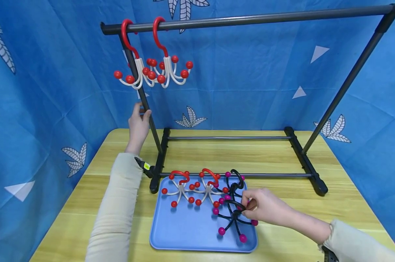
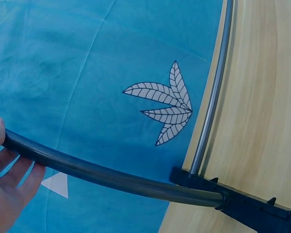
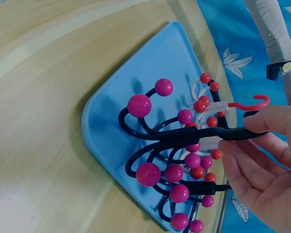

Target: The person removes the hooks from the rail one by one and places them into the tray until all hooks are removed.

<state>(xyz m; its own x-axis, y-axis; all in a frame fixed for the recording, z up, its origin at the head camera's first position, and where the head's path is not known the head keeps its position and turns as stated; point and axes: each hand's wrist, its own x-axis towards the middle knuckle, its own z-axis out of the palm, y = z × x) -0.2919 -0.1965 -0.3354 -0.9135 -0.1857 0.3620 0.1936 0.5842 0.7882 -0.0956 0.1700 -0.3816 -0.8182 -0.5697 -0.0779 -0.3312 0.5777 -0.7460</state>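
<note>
My left hand (image 1: 139,128) holds the left upright (image 1: 154,131) of a black metal rack, its thumb and fingers around the pole (image 2: 106,175) in the left wrist view. My right hand (image 1: 266,206) pinches the hook of a black multi-arm hanger (image 1: 235,214) with magenta ball tips, above the blue tray (image 1: 184,238). A second black hanger (image 1: 234,187) sits just behind it. Two white hangers with red hooks and red balls, a left one (image 1: 181,188) and a right one (image 1: 208,189), stand in the tray. The right wrist view shows the pinched hook (image 3: 233,133) between thumb and fingers.
Another pair of red-and-white hangers, one left (image 1: 139,69) and one right (image 1: 167,67), hangs near the left end of the top bar (image 1: 250,18). The rack's feet (image 1: 305,160) stand on a wooden table (image 1: 341,203). Blue patterned cloth (image 1: 236,83) surrounds it.
</note>
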